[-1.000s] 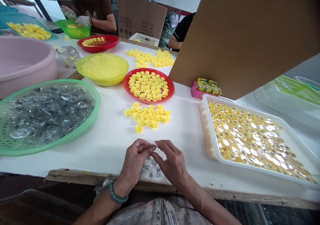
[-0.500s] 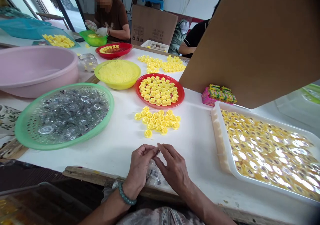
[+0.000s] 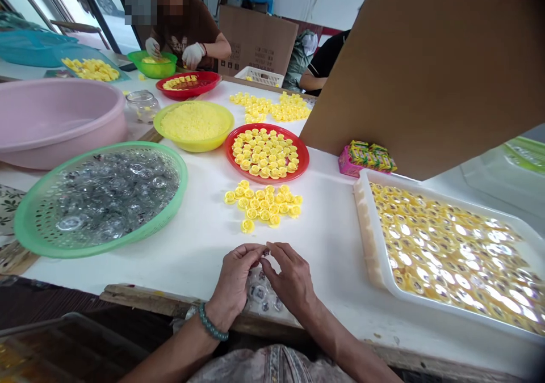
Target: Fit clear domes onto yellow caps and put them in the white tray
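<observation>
Near the table's front edge, my left hand and my right hand meet at the fingertips. Between them is a small clear plastic piece with a dark print, mostly covered by the fingers. Both hands are closed in a pinch on it. Below my palms, several similar clear plastic pieces with dark printed spots lie on the table, partly hidden by my right hand. A loose group of small yellow plastic cups lies just beyond my hands.
Left stands a green basket of clear pieces, a pink basin behind it. A red plate and a yellow bowl hold yellow parts. Right are a white tray and a cardboard sheet. A gloved co-worker sits opposite.
My hands keep almost the same pinch, with more of the clear pieces below them showing. The co-worker's gloved hands have moved apart, one toward the red plate. The view has shifted slightly.
</observation>
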`<act>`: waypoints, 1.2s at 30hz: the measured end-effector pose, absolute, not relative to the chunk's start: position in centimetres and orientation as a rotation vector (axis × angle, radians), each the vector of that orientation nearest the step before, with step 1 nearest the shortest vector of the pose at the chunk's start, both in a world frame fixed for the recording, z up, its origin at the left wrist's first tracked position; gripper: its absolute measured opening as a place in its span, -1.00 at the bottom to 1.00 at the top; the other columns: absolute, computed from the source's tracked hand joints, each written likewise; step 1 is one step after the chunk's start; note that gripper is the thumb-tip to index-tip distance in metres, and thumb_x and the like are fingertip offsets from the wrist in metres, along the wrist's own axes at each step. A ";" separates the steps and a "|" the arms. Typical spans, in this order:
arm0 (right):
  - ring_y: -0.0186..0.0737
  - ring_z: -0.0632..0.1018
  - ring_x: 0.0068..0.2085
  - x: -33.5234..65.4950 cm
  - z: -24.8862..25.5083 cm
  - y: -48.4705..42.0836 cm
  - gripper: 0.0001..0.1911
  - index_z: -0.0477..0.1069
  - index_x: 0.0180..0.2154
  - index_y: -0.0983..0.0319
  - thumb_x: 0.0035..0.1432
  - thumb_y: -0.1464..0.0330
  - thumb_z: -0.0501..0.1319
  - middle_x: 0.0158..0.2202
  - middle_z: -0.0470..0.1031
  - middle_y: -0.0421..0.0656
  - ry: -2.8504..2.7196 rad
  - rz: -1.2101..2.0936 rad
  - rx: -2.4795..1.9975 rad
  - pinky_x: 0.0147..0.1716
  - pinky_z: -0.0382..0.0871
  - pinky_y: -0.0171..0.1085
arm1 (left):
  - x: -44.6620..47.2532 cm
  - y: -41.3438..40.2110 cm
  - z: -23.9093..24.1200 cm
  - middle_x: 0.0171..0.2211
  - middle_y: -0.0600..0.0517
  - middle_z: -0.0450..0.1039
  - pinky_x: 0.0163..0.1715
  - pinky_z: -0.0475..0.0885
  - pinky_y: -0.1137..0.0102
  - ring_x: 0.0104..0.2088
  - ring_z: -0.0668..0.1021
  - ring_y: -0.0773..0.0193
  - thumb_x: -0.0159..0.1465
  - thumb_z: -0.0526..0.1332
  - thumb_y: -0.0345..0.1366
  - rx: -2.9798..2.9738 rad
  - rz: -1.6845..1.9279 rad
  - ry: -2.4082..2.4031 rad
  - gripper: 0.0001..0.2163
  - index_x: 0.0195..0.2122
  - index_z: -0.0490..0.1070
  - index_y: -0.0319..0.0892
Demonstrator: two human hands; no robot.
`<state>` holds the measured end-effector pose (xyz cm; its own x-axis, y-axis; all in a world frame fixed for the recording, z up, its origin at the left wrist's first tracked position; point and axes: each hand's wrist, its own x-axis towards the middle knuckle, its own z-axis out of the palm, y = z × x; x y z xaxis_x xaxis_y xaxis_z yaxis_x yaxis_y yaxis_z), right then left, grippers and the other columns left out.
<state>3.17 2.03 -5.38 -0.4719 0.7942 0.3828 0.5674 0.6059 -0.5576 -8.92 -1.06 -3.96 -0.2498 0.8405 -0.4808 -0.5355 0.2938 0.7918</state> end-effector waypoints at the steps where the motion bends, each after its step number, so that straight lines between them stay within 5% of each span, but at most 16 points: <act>1: -0.23 0.51 -0.26 3.4 -5.5 2.1 -0.74 0.38 -0.11 0.26 0.11 0.44 0.16 -0.26 0.47 -0.10 -2.191 0.509 -1.074 -0.28 0.44 -0.27 | -8.9 -1.2 -3.9 -0.38 -0.02 0.54 -0.31 0.33 0.46 -0.31 0.49 0.26 0.01 0.29 -0.29 0.369 1.312 1.258 -0.86 -0.41 0.53 -0.22; 6: -0.35 0.47 -0.42 4.4 -5.8 2.3 -0.75 0.42 -0.15 0.21 0.07 0.43 0.20 -0.35 0.45 -0.18 -2.091 0.671 -1.148 -0.42 0.42 -0.37 | -9.8 -1.1 -4.1 -0.37 -0.01 0.52 -0.36 0.37 0.38 -0.35 0.50 0.21 0.20 0.13 -0.18 0.897 1.148 1.563 -0.77 -0.29 0.51 -0.17; 12: -0.35 0.45 -0.45 5.1 -5.8 2.5 -0.78 0.41 -0.18 0.23 0.08 0.42 0.18 -0.38 0.43 -0.17 -1.997 0.666 -1.144 -0.42 0.42 -0.35 | -11.7 1.2 -5.1 -0.20 -0.09 0.47 -0.15 0.37 0.28 -0.14 0.47 0.15 0.25 0.00 -0.48 2.103 0.774 1.909 -0.75 -0.12 0.38 -0.20; 20: -0.34 0.45 -0.43 5.6 -6.0 2.1 -0.76 0.40 -0.15 0.23 0.08 0.43 0.18 -0.34 0.43 -0.14 -2.010 0.639 -1.128 -0.41 0.42 -0.34 | -10.9 1.8 -4.7 -0.35 -0.09 0.42 -0.30 0.40 0.28 -0.28 0.44 0.11 0.17 0.04 -0.58 2.418 0.171 1.832 -0.83 -0.31 0.34 -0.24; 36: -0.33 0.47 -0.44 5.8 -6.3 2.2 -0.77 0.40 -0.15 0.23 0.09 0.41 0.17 -0.35 0.44 -0.14 -1.984 0.616 -1.133 -0.43 0.44 -0.34 | -13.4 2.3 -5.2 -0.35 -0.01 0.51 -0.27 0.40 0.35 -0.32 0.50 0.23 0.25 0.06 -0.42 2.142 0.925 1.926 -0.84 -0.23 0.41 -0.16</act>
